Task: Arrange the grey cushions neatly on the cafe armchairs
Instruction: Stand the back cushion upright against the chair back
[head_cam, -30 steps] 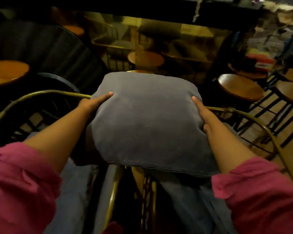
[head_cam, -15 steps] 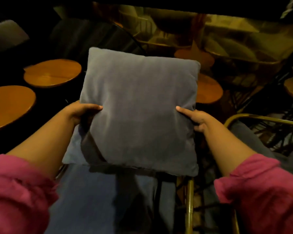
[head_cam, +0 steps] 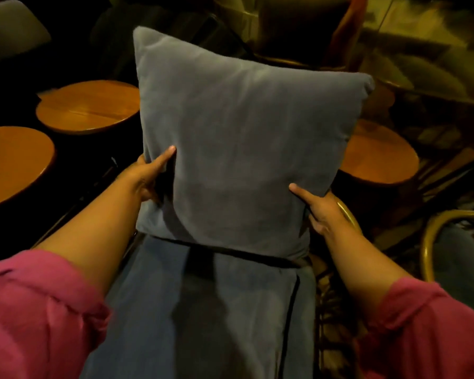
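Note:
A square grey cushion (head_cam: 241, 138) stands upright at the back of an armchair's grey seat pad (head_cam: 203, 305). My left hand (head_cam: 148, 173) grips its lower left edge, thumb on the front face. My right hand (head_cam: 320, 209) holds its lower right edge, thumb pressed into the fabric. The cushion's bottom edge meets the seat pad along a dark seam. The chair's back is hidden behind the cushion. Pink sleeves cover both my forearms near the bottom corners.
Two round wooden tables (head_cam: 88, 105) (head_cam: 11, 162) stand at the left, another (head_cam: 378, 154) at the right behind the cushion. A brass-coloured chair frame (head_cam: 427, 236) with a grey seat curves at the right. A further grey cushion (head_cam: 11, 26) shows at top left. The room is dim.
I carried the cushion leftward from over one brass-framed chair to this armchair. It has gone from lying tilted in my hands to standing upright on the seat pad.

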